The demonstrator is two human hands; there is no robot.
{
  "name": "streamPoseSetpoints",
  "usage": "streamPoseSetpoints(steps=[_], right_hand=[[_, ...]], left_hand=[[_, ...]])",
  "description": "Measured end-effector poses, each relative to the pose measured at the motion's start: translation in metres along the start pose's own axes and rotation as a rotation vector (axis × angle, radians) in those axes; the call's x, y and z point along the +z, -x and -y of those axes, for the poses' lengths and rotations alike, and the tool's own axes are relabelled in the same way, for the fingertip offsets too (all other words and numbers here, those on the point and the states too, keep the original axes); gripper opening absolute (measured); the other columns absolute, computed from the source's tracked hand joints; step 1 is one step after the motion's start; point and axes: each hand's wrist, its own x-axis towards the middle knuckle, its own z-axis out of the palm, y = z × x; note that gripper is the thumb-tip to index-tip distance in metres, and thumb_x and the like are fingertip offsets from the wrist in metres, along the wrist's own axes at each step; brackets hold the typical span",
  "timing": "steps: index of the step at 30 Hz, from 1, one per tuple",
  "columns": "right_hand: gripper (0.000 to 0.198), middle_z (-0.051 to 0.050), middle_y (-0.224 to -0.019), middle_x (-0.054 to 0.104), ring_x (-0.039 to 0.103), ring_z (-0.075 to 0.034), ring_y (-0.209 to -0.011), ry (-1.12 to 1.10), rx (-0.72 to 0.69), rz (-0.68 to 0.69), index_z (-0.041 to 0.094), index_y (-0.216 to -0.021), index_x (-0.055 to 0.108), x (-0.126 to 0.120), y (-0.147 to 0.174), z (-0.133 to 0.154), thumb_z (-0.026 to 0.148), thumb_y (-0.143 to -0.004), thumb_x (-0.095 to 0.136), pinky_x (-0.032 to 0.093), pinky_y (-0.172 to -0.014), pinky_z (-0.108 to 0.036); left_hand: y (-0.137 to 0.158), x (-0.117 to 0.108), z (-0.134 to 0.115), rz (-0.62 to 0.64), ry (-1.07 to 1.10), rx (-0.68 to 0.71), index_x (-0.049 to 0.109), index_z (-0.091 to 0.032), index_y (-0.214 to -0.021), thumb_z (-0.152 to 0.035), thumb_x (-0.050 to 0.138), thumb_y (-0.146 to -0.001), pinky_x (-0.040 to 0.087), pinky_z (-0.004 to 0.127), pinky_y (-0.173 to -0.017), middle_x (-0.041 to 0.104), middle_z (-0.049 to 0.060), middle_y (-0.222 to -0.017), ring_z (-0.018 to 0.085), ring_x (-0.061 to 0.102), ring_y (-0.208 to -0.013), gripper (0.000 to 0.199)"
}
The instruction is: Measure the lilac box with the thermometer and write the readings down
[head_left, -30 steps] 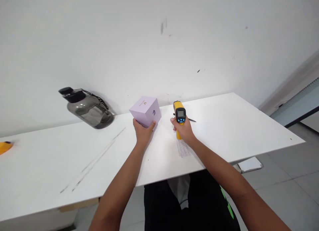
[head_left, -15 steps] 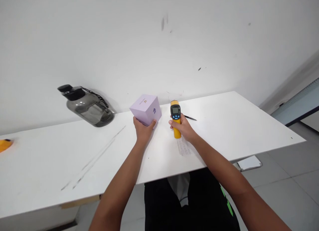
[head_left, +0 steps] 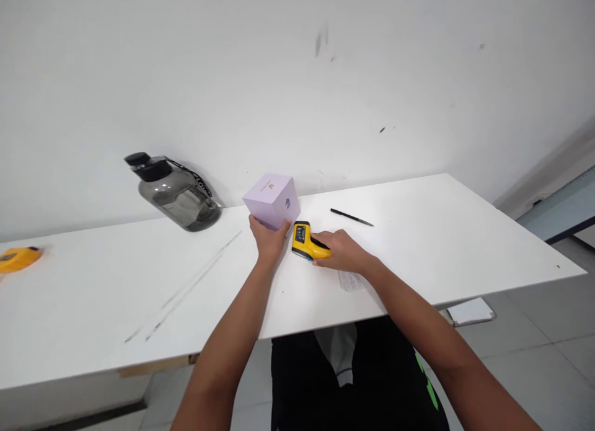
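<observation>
A pale purple box (head_left: 272, 198) with a small printed mark on its top and front is gripped at its near lower part by my left hand (head_left: 270, 240), thumb on the right side and fingers on the left. My right hand (head_left: 341, 251) is closed around the handle of a yellow and black infrared thermometer (head_left: 307, 242), now turned on its side just in front of the box's right corner. Whether the thermometer touches the table I cannot tell. Behind my right hand lies a black pen (head_left: 352, 217).
A grey see-through water bottle (head_left: 179, 198) with a black cap stands on the white table (head_left: 186, 307) near the wall. At the far left edge is a yellow-orange object (head_left: 19, 258). Partly under my right forearm lies a strip of smudged writing (head_left: 349, 281).
My right hand has turned the thermometer from upright onto its side and brought it left, nearer the box. The pen now shows fully. The view has shifted slightly left.
</observation>
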Motion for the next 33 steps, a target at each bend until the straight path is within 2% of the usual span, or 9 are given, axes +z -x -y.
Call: streamPoseSetpoints(steps=[3, 5, 17, 21, 24, 27, 30, 31, 33], right_hand=[[0.060, -0.012, -0.121, 0.068, 0.054, -0.032, -0.125, 0.096, -0.072, -0.028, 0.022, -0.133, 0.057, 0.004, -0.002, -0.004, 0.041, -0.078, 0.072, 0.015, -0.115, -0.062], [0.059, -0.011, -0.123, 0.068, 0.051, -0.032, -0.128, 0.111, -0.091, -0.028, 0.024, -0.133, 0.057, 0.008, -0.004, -0.007, 0.043, -0.079, 0.071, 0.008, -0.116, -0.064], [0.051, -0.010, -0.127, 0.068, 0.055, -0.031, -0.124, 0.182, -0.172, -0.060, 0.023, -0.129, 0.062, 0.024, -0.012, -0.012, 0.043, -0.083, 0.068, 0.006, -0.119, -0.060], [0.048, -0.010, -0.135, 0.062, 0.050, -0.030, -0.129, 0.134, -0.150, -0.166, 0.025, -0.126, 0.064, 0.021, -0.016, -0.006, 0.053, -0.089, 0.057, 0.005, -0.119, -0.061], [0.044, -0.010, -0.140, 0.058, 0.048, -0.028, -0.132, 0.119, -0.006, -0.398, 0.024, -0.127, 0.063, 0.006, -0.017, -0.015, 0.048, -0.097, 0.043, 0.010, -0.119, -0.058], [0.045, -0.017, -0.145, 0.052, 0.041, -0.032, -0.137, 0.219, 0.310, -0.586, 0.016, -0.131, 0.059, -0.010, -0.015, -0.039, 0.038, -0.099, 0.037, 0.015, -0.117, -0.060], [0.044, -0.023, -0.150, 0.043, 0.029, -0.040, -0.143, 0.355, 0.558, -0.464, 0.009, -0.132, 0.057, -0.016, -0.015, -0.062, 0.029, -0.096, 0.043, 0.013, -0.112, -0.067], [0.040, -0.023, -0.148, 0.045, 0.029, -0.040, -0.143, 0.390, 0.584, -0.397, 0.009, -0.127, 0.060, -0.017, -0.016, -0.068, 0.026, -0.095, 0.042, 0.011, -0.112, -0.067], [0.034, -0.023, -0.134, 0.058, 0.042, -0.038, -0.134, 0.418, 0.574, -0.288, 0.009, -0.113, 0.067, -0.018, -0.020, -0.073, 0.021, -0.095, 0.041, 0.013, -0.113, -0.062]], left_hand=[[0.001, -0.001, -0.002, -0.009, 0.005, 0.006, 0.036, -0.023, -0.124, -0.037, 0.087, -0.055, 0.037, 0.048, -0.109, 0.045, 0.012, -0.130, 0.029, 0.044, -0.127, 0.086], [0.001, -0.001, -0.002, -0.012, -0.006, 0.004, 0.036, -0.023, -0.125, -0.036, 0.087, -0.055, 0.036, 0.049, -0.110, 0.044, 0.012, -0.130, 0.030, 0.043, -0.128, 0.087], [0.003, 0.000, -0.008, -0.011, -0.028, -0.006, 0.035, -0.021, -0.128, -0.035, 0.085, -0.056, 0.034, 0.051, -0.112, 0.043, 0.015, -0.132, 0.032, 0.041, -0.129, 0.088], [0.002, 0.002, -0.004, -0.011, -0.041, -0.009, 0.031, -0.019, -0.136, -0.039, 0.084, -0.057, 0.029, 0.052, -0.116, 0.039, 0.016, -0.138, 0.033, 0.037, -0.134, 0.097], [0.002, 0.003, -0.001, -0.013, -0.073, -0.025, 0.024, -0.016, -0.144, -0.042, 0.084, -0.057, 0.020, 0.053, -0.120, 0.028, 0.021, -0.148, 0.036, 0.024, -0.144, 0.109], [0.003, 0.000, -0.003, -0.024, -0.076, -0.045, 0.013, -0.014, -0.150, -0.048, 0.082, -0.060, 0.013, 0.052, -0.122, 0.001, 0.024, -0.159, 0.037, 0.002, -0.151, 0.118], [0.011, -0.004, -0.010, -0.064, -0.065, 0.124, 0.004, -0.017, -0.152, -0.053, 0.075, -0.070, 0.014, 0.052, -0.122, -0.012, 0.022, -0.160, 0.035, -0.005, -0.152, 0.114], [0.015, -0.006, -0.013, -0.090, -0.079, 0.251, 0.005, -0.018, -0.152, -0.052, 0.072, -0.073, 0.014, 0.053, -0.122, -0.010, 0.022, -0.160, 0.034, -0.004, -0.152, 0.109], [0.026, -0.008, -0.021, -0.136, -0.111, 0.540, 0.017, -0.018, -0.150, -0.047, 0.066, -0.081, 0.018, 0.054, -0.120, 0.004, 0.022, -0.160, 0.033, 0.004, -0.152, 0.090]])
